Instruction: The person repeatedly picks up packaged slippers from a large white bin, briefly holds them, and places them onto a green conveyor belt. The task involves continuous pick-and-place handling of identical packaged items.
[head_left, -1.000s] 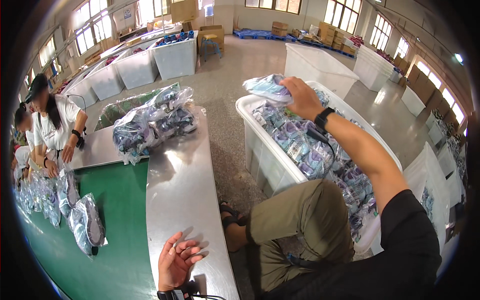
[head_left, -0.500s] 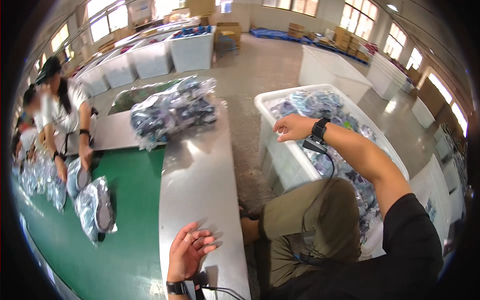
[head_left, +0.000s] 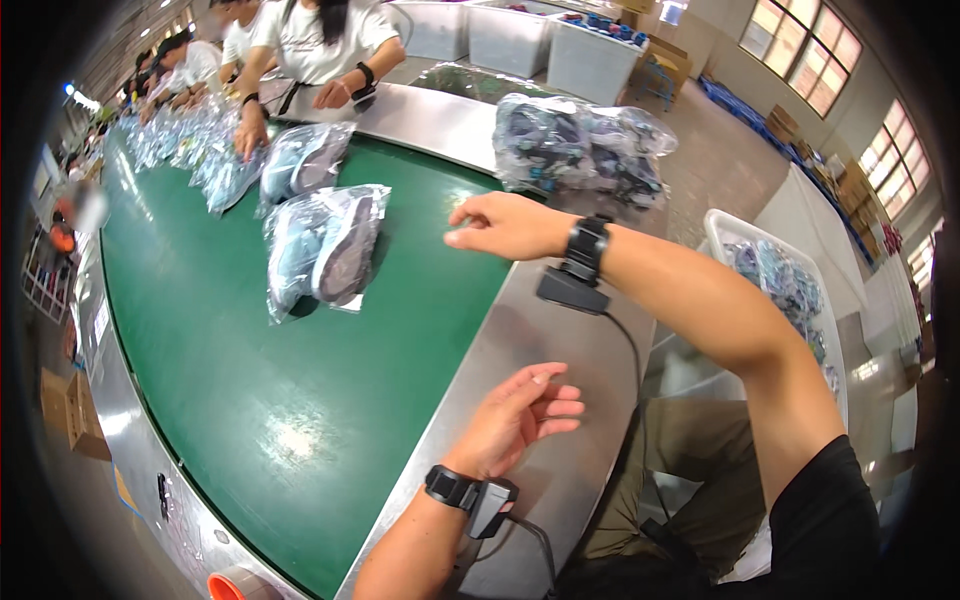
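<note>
My right hand (head_left: 510, 225) reaches over the edge of the green conveyor belt (head_left: 240, 400), holding nothing, its thumb and fingers a little apart. Left of it on the belt lies a pair of grey and light-blue shoes in a clear bag (head_left: 325, 250), not touched by the hand. Behind that is another bagged pair (head_left: 303, 165). My left hand (head_left: 520, 420) is above the metal ledge (head_left: 560, 335), palm turned inward, fingers loosely bent and apart, with nothing in it. A pile of bagged shoes (head_left: 585, 150) rests at the ledge's far corner.
Across the belt a person in a white shirt (head_left: 325, 45) has a hand (head_left: 250, 132) beside the bagged shoes; several other people sit farther along. A white bin (head_left: 715, 225) of bagged shoes stands at my right. An orange-rimmed pipe (head_left: 228, 588) is at the lower left.
My view has turned left toward the belt. My right hand has moved from above the white bin to the belt's edge, still without anything in it. My left hand remains near the ledge.
</note>
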